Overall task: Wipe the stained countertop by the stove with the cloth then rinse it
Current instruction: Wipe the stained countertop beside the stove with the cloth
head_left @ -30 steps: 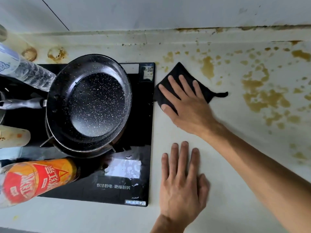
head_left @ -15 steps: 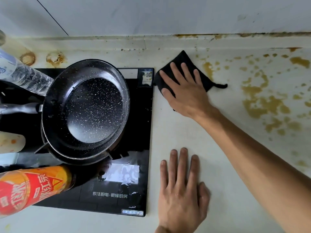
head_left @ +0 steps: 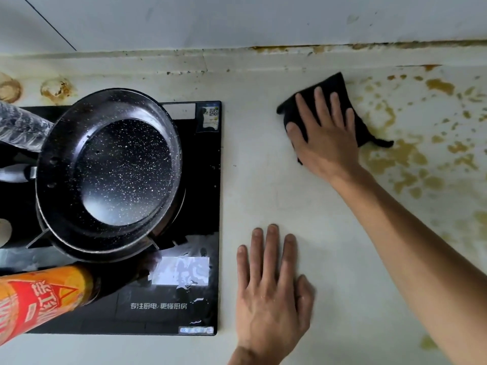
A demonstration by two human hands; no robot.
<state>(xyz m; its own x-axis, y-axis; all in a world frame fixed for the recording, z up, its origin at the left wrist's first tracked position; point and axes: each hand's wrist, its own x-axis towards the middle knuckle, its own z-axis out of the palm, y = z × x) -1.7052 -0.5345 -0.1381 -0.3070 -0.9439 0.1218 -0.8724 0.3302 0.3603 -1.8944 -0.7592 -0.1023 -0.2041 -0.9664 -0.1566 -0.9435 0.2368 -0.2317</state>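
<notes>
Seeing left hand nearest the camera, flat on the counter, palm down, fingers together and pointing at the wall, holding nothing. It sits just right of the stove, not touching it as far as I can tell.

On my left, a bottle with an orange-and-red label pokes in over the stove's front corner. Behind it a black speckled pan sits on the burner, tilted a bit, handle off to the left. A clear bottle overlaps the pan's far left rim.

Further back, right hand lies spread on the cloth, palm down, fingers splayed, pressing it flat to the counter rather than pinching it. Cloth is black, well right of the stove, near the wall edge. One corner sticks out past the fingertips, a thin tail trails right by the wrist.

Stains, yellow-brown blotches, cover the counter right of the cloth, running up to it. Counter between cloth and stove looks clean.

Farthest: rusty rings behind the stove, brown grime along the wall seam.
</notes>
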